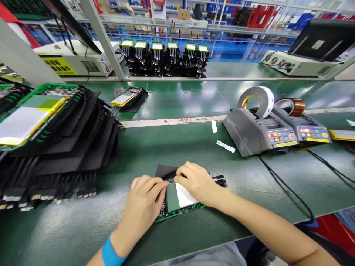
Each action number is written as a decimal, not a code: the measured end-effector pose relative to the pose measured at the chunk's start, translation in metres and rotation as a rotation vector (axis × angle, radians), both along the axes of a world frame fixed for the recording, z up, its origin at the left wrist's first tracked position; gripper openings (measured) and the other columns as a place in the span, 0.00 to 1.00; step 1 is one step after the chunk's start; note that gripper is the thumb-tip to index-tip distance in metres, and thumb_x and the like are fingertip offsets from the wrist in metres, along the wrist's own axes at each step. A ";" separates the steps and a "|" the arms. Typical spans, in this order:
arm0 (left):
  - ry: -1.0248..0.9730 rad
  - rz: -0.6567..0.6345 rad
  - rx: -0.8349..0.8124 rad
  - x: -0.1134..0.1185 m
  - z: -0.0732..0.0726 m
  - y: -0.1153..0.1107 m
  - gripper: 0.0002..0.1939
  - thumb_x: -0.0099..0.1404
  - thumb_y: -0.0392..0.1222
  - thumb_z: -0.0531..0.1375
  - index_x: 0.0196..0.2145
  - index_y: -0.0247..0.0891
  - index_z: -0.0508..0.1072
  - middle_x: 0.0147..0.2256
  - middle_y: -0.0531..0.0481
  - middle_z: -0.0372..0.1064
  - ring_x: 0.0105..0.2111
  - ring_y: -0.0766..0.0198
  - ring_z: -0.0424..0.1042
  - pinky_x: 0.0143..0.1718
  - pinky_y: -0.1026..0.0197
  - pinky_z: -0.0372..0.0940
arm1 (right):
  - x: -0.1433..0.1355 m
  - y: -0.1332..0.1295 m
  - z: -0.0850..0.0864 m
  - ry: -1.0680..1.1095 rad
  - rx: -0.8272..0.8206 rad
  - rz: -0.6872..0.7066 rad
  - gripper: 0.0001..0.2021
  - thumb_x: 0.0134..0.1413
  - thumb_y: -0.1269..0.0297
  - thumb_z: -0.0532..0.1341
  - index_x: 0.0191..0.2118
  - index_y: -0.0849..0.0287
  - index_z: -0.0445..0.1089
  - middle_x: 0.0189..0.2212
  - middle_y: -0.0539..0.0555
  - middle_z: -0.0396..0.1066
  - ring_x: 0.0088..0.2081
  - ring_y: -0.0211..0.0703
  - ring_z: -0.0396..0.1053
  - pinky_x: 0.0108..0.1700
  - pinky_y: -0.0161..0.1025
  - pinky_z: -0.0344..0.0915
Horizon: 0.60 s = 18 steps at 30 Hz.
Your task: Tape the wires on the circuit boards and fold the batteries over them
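Note:
A green-framed device (173,201) with a grey-green and white flat pack lies on the bench in front of me, a black sheet under its far side and black cable ends at its right. My left hand (145,201) bends over its left end, thumb and index fingertip together near the far edge; anything between them is too small to tell. My right hand (195,183) rests over the white part (184,195), its fingers curled down at the far edge, their tips partly hidden.
Stacked devices on black sheets (66,147) fill the left. Another device (127,98) lies farther back. Two tape dispensers (249,135) with trailing cables stand at right. Tape strips (225,146) lie beside them. Monitors and more devices (156,55) stand behind.

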State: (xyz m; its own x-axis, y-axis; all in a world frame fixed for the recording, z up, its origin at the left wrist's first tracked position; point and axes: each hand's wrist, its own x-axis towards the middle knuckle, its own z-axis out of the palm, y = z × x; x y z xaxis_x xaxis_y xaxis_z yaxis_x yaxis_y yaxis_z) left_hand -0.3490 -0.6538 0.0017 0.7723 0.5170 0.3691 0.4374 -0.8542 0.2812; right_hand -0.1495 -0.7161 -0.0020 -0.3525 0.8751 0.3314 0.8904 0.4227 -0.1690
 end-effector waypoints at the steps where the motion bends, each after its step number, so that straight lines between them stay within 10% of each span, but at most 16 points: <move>1: 0.007 -0.010 0.003 -0.001 0.000 -0.001 0.09 0.66 0.32 0.55 0.41 0.41 0.71 0.35 0.51 0.71 0.34 0.62 0.63 0.36 0.56 0.58 | 0.001 -0.001 0.000 0.010 -0.011 0.001 0.11 0.62 0.75 0.53 0.37 0.61 0.72 0.36 0.54 0.70 0.34 0.42 0.60 0.35 0.39 0.58; 13: 0.217 -0.083 -0.046 -0.029 -0.005 -0.014 0.35 0.60 0.56 0.61 0.61 0.42 0.57 0.51 0.41 0.63 0.49 0.49 0.64 0.46 0.48 0.66 | 0.000 -0.013 -0.003 0.222 -0.165 -0.074 0.11 0.64 0.63 0.52 0.42 0.57 0.70 0.41 0.55 0.68 0.43 0.45 0.61 0.45 0.43 0.63; 18: 0.086 -0.095 0.009 -0.040 -0.039 -0.003 0.38 0.55 0.59 0.63 0.61 0.51 0.59 0.50 0.46 0.67 0.46 0.49 0.67 0.43 0.51 0.66 | 0.010 -0.021 0.006 0.243 -0.145 -0.064 0.12 0.61 0.61 0.56 0.49 0.55 0.67 0.46 0.54 0.69 0.46 0.43 0.64 0.49 0.42 0.63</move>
